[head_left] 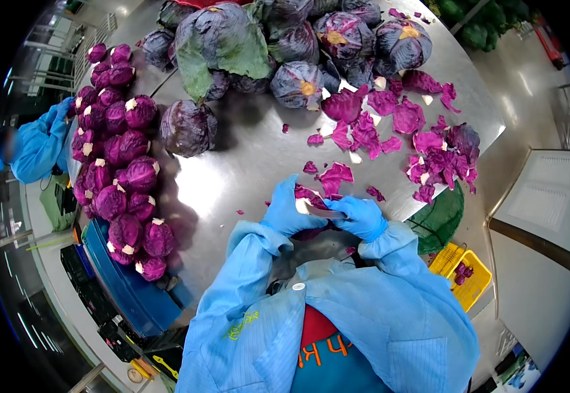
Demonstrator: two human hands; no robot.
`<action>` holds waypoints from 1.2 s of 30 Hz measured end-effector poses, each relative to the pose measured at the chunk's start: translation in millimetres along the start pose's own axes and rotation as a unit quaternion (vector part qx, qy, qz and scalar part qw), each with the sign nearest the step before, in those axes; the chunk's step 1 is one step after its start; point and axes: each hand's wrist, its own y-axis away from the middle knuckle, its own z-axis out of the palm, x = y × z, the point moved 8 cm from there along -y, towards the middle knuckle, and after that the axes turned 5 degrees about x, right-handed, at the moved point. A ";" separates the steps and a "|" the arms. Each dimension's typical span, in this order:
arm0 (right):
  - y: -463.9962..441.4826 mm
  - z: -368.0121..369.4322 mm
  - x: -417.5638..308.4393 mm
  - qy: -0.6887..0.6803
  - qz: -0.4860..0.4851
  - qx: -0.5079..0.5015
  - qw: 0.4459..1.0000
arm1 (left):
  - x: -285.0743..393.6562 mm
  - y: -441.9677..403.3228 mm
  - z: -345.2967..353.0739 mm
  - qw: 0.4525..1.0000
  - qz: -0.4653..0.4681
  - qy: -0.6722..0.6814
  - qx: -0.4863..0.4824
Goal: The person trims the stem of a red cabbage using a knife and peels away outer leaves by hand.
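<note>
In my gloved left hand (285, 209) is a red cabbage (309, 195), held close to my body over the steel table, its pale cut stem facing right. My gloved right hand (361, 217) is closed around a knife, whose blade (325, 213) lies against the cabbage near the stem. The knife's handle is mostly hidden inside my fingers. Just beyond my hands lies a loose purple leaf (336, 177) with small scraps around it.
Trimmed red cabbages (126, 145) are piled along the left side. Untrimmed cabbages (223, 46) stand at the back, one (189, 128) apart from them. Peeled leaves (365, 131) cover the right side. A yellow crate (463, 275) is at lower right; a person in blue (41, 145) stands at left.
</note>
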 end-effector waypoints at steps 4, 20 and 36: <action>40.6 -0.2 41.1 -0.027 0.149 0.043 0.988 | -18.8 -0.4 -4.1 0.989 -0.018 0.148 -0.020; 5.3 -67.3 40.3 -0.004 0.252 0.162 0.954 | 3.0 55.0 -2.0 0.967 0.243 0.070 0.039; -5.4 42.9 11.5 -0.220 0.192 -0.150 0.945 | 27.5 49.8 5.0 0.977 0.160 -0.010 0.138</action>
